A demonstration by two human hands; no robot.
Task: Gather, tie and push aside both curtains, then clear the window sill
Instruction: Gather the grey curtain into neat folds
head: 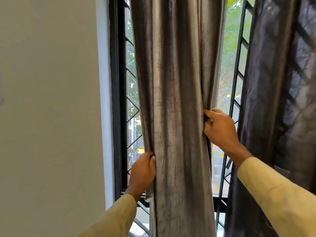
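A grey, shiny curtain (176, 100) hangs in folds down the middle of the window. My left hand (142, 170) grips its left edge low down, with fingers curled round the fabric. Higher up, my right hand (219, 126) grips its right edge, fingertips tucked into the fold. A second, darker curtain (277, 100) hangs at the right, partly behind my right sleeve. The window sill is hidden from this view.
A black window frame (118, 100) with a diagonal metal grille (132, 108) stands behind the curtains. A plain cream wall (51, 117) fills the left side. Green trees show through the glass.
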